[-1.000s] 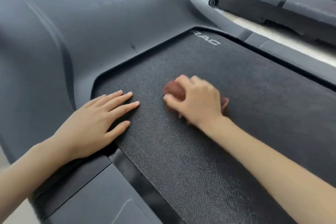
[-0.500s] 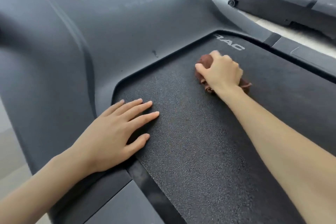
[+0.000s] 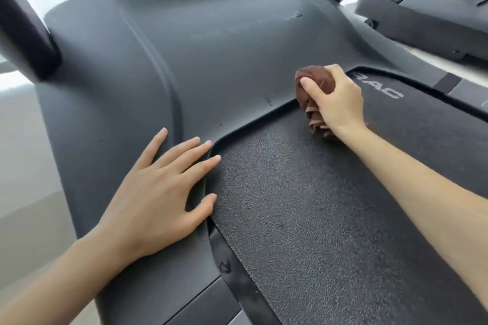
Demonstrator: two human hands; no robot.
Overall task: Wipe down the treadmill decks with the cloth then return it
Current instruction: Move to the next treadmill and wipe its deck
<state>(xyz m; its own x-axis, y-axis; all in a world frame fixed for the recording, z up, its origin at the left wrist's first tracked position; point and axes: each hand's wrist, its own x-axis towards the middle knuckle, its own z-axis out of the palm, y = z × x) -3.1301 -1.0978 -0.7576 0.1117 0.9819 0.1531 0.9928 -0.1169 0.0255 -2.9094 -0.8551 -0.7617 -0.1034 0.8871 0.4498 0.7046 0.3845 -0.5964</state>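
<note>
Right hand (image 3: 339,103) grip curled tight round bunched brown cloth (image 3: 314,82), at deck (image 3: 303,206) front edge, seemingly overlapping the motor cover (image 3: 211,60). Remaining belt lies back toward the person. Left hand (image 3: 158,192) flat, empty, front-left corner.

Brown cloth (image 3: 315,74) wadded into a tight ball, set against the front edge of the black, grainy treadmill deck (image 3: 303,206).
</note>
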